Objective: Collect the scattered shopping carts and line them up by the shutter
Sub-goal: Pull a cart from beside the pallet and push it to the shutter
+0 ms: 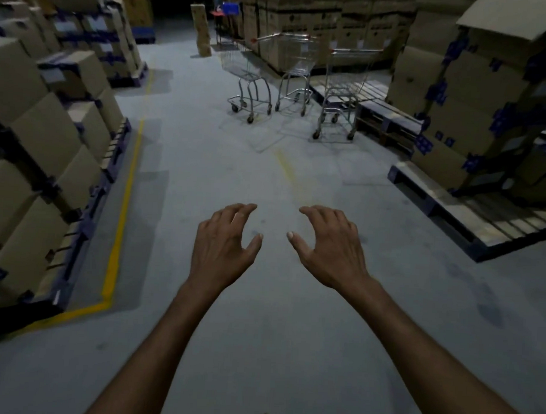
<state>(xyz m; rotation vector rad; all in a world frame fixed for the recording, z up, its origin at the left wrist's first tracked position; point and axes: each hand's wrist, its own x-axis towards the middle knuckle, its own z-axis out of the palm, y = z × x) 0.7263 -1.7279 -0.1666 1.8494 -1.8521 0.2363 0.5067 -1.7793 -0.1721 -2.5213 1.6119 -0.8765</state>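
Three metal wire shopping carts stand ahead on the grey warehouse floor. The left cart [244, 77] is turned at an angle, the middle cart [295, 67] stands close beside it, and the right cart [346, 84] sits against a low pallet. My left hand [224, 245] and my right hand [329, 247] are stretched out in front of me, well short of the carts, palms down with fingers spread and curled. Both hands hold nothing. No shutter is in view.
Stacked cardboard boxes on blue pallets [42, 153] line the left behind a yellow floor line [120, 231]. A tall box stack [476, 100] on a wooden pallet [471, 221] stands right. A narrow upright box [202, 28] and more stacks [320, 24] close the back.
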